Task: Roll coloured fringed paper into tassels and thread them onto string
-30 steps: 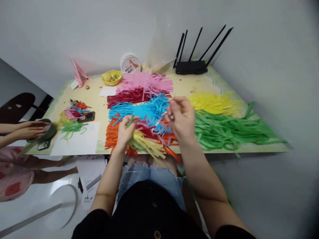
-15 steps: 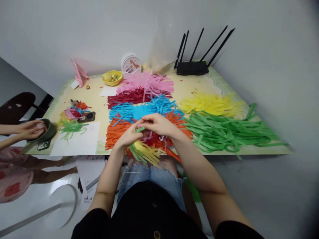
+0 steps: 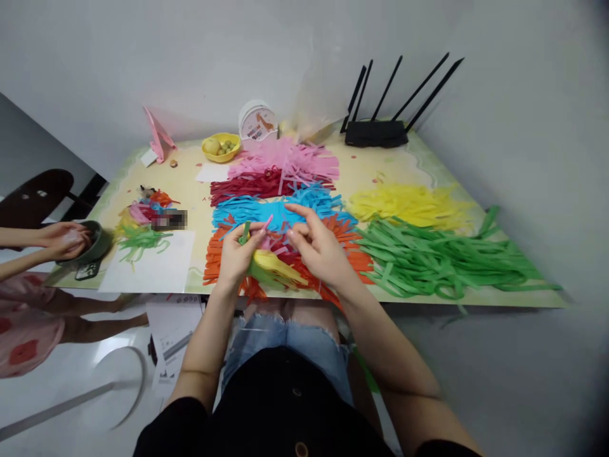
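Observation:
My left hand (image 3: 236,254) is closed on a tassel of paper strips (image 3: 276,270). Yellow and light green strips hang from it toward the table edge. A green end sticks up by the fingers, and a thin pink piece (image 3: 269,221) points up from the pinch. My right hand (image 3: 316,247) is just to the right, apart from the tassel, its index finger stretched out and nothing visible in the fingers. Beneath both hands lie fringed orange paper (image 3: 216,257) and fringed blue paper (image 3: 266,214).
Dark red (image 3: 238,188), pink (image 3: 285,158), yellow (image 3: 413,206) and green (image 3: 442,257) fringes cover the table. A black router (image 3: 375,133), yellow fruit bowl (image 3: 221,154) and white tub (image 3: 257,122) stand behind. At left, another person's hands (image 3: 66,240) are over a dark bowl (image 3: 99,244).
My hands have come apart. The right hand has moved right with its index finger extended, while the left keeps the tassel. A pink piece now shows above the left fingers.

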Demonstrator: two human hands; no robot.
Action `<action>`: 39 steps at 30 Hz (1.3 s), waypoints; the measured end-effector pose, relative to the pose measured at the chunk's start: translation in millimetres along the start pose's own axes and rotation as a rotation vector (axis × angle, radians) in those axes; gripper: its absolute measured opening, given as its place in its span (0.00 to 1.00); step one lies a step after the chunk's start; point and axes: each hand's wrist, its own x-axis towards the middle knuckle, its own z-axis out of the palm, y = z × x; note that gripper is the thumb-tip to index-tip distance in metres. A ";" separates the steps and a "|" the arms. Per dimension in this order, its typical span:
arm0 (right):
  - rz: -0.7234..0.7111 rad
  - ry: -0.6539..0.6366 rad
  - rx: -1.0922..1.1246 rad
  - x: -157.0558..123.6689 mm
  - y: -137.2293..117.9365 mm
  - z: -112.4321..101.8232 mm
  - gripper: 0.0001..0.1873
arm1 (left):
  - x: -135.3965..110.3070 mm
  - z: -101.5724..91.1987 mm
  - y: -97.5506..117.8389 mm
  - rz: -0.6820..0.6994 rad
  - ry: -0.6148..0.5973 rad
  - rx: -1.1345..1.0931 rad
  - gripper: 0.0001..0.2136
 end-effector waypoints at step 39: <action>0.153 -0.202 0.143 5.5 14.7 -6.7 0.23 | -9.1 -3.5 -1.4 0.680 -0.071 0.726 0.08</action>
